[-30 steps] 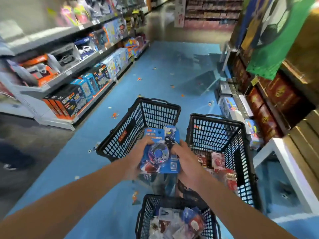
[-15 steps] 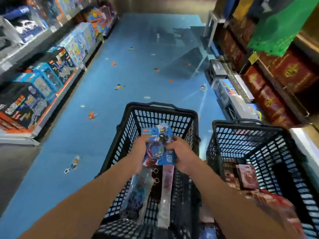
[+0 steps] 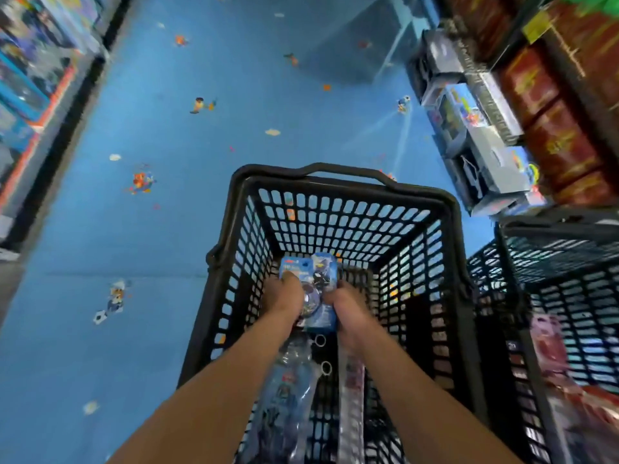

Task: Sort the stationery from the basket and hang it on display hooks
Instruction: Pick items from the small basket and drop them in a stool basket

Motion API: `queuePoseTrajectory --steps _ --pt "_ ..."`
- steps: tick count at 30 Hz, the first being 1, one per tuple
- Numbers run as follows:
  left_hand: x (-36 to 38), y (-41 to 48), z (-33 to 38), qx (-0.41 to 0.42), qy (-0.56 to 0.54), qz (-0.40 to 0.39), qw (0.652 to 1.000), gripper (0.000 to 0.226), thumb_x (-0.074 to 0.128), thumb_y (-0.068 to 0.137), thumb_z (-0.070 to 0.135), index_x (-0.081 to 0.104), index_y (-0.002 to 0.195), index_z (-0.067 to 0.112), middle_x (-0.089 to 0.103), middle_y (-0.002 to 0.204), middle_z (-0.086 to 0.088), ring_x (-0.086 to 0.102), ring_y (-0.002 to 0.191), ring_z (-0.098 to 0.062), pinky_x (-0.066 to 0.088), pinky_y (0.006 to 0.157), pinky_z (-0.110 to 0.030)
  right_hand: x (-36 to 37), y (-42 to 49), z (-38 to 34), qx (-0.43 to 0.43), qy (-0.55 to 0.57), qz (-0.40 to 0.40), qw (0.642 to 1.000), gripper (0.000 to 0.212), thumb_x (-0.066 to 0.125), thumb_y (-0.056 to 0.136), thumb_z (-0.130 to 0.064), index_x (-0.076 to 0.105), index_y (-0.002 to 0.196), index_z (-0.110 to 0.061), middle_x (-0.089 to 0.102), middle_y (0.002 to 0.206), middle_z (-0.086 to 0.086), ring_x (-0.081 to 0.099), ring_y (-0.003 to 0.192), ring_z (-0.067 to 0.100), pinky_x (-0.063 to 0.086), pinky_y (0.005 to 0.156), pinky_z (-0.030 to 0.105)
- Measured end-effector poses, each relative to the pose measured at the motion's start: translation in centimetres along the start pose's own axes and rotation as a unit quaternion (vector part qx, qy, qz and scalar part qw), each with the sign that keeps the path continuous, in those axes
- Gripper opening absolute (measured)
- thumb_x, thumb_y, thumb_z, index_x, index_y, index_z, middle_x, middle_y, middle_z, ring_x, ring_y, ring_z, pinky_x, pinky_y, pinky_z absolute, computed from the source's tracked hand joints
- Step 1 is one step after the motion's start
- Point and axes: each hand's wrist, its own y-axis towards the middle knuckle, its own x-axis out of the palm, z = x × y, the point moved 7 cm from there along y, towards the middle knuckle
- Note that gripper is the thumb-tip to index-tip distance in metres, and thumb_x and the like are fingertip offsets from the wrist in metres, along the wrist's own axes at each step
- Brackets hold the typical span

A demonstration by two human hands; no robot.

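**Aisle sorting:** A blue card pack [image 3: 311, 279] is held over a black basket [image 3: 335, 222] that stands on the blue floor [image 3: 167, 229] of a shop aisle. The pack is pinched at its left edge by the left hand [image 3: 281, 298] and at its right edge by the right hand [image 3: 348, 308]. The two hands are set close together, with only the pack between them.

A second ago the same pack was held higher, above the gap between three baskets, with much of the aisle in sight. Since then it has been brought forward and down. It is now seen inside the basket's mouth, below the rim and near the far wall. The grip has not been altered.

Beneath the hands, clear packets [image 3: 288, 390] and a long strip [image 3: 350, 380] are seen toward the basket's near side. Whether they lie in the basket or hang from the hands cannot be told through the blur. A second basket [image 3: 552, 262], with red packs [image 3: 549, 343] in it, stands just to the right. Boxed goods are ranged on shelves [image 3: 26, 78] at far left, and more boxes [image 3: 475, 128] are stacked at far right.

No display hook is shown. The move is judged to belong to the sorting half of the job: the pack appears to be assigned to this basket rather than carried to a hook. The hanging is therefore taken to be not yet begun, and the pack has not yet been let go.
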Motion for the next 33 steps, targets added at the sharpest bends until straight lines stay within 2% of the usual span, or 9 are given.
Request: queuePoseTrajectory --steps 3,5,10,13,18,23,27,30,33 --pt "0.5 1.7 -0.1 -0.004 0.037 0.013 0.999 0.048 0.034 0.109 0.034 0.05 0.141 0.001 0.06 0.135 -0.023 0.058 0.115 -0.038 0.042 0.087 -0.036 -0.1 1.6 0.7 0.001 0.0 0.009 1.0 0.038 0.071 0.085 -0.009 0.066 0.123 -0.008 0.076 0.107 0.016 0.076 0.091 0.034 0.061 0.083 0.051" --pt "0.8 2.2 0.1 -0.006 0.062 0.016 0.998 0.049 0.032 0.11 0.033 0.048 0.144 0.001 0.057 0.139 -0.023 0.056 0.118 -0.038 0.035 0.084 -0.034 -0.3 2.1 0.8 0.01 0.0 0.022 1.0 0.04 0.071 0.087 -0.007 0.064 0.126 -0.01 0.076 0.109 0.017 0.076 0.092 0.035 0.062 0.082 0.051" --pt "1.4 2.7 -0.2 0.027 0.119 0.007 0.992 0.046 0.031 0.112 0.034 0.048 0.14 0.003 0.058 0.135 -0.021 0.054 0.103 -0.033 0.035 0.081 -0.034 -1.5 2.7 1.1 0.013 -0.052 0.067 0.996 0.03 0.072 0.085 0.002 0.071 0.113 -0.007 0.078 0.096 0.013 0.077 0.085 0.031 0.064 0.073 0.042" --pt "1.3 2.7 -0.3 0.036 0.139 0.009 0.99 0.048 0.03 0.112 0.035 0.047 0.141 0.002 0.057 0.137 -0.022 0.055 0.108 -0.034 0.034 0.082 -0.034 -1.7 2.7 1.0 0.008 -0.063 0.086 0.994 0.024 0.075 0.084 0.0 0.074 0.107 -0.009 0.079 0.093 0.011 0.077 0.081 0.029 0.063 0.069 0.038" --pt "1.1 2.7 0.1 0.079 0.153 0.01 0.985 0.04 0.034 0.112 0.033 0.045 0.133 0.001 0.062 0.113 -0.018 0.053 0.083 -0.024 0.041 0.07 -0.032 -2.1 2.6 0.8 -0.025 -0.152 0.13 0.98 0.02 0.079 0.083 -0.012 0.073 0.102 -0.015 0.077 0.094 0.003 0.075 0.086 0.024 0.063 0.081 0.046" --pt "0.5 1.2 0.2 0.089 0.137 0.011 0.986 0.041 0.042 0.109 0.031 0.046 0.137 0.001 0.059 0.134 -0.021 0.059 0.117 -0.038 0.044 0.088 -0.036 -2.1 1.0 0.0 -0.062 -0.198 0.149 0.967 0.033 0.078 0.086 -0.016 0.064 0.116 -0.018 0.069 0.102 -0.004 0.067 0.092 0.017 0.058 0.088 0.038" --pt "-0.4 -0.9 0.2 0.083 0.122 0.0 0.989 0.05 0.046 0.106 0.03 0.04 0.144 -0.001 0.055 0.142 -0.022 0.056 0.125 -0.04 0.046 0.101 -0.041 -2.0 -1.4 -1.3 -0.101 -0.26 0.147 0.949 0.05 0.077 0.088 -0.016 0.056 0.134 -0.012 0.067 0.127 0.006 0.064 0.107 0.022 0.053 0.097 0.034" --pt "-1.5 -3.0 0.6 0.089 0.129 -0.009 0.988 0.054 0.047 0.105 0.032 0.036 0.147 0.0 0.053 0.144 -0.021 0.054 0.127 -0.039 0.044 0.1 -0.04 -1.7 -4.4 -2.8 -0.133 -0.304 0.126 0.935 0.065 0.078 0.089 -0.018 0.047 0.146 -0.011 0.058 0.141 0.007 0.055 0.128 0.024 0.043 0.099 0.028" --pt "-2.7 -5.8 1.0 0.114 0.131 -0.013 0.985 0.059 0.055 0.102 0.033 0.036 0.147 0.001 0.055 0.142 -0.02 0.056 0.125 -0.038 0.046 0.1 -0.038 -1.6 -7.9 -4.0 -0.173 -0.323 0.098 0.925 0.064 0.079 0.088 -0.018 0.048 0.143 -0.012 0.059 0.139 0.005 0.055 0.125 0.019 0.043 0.101 0.028"
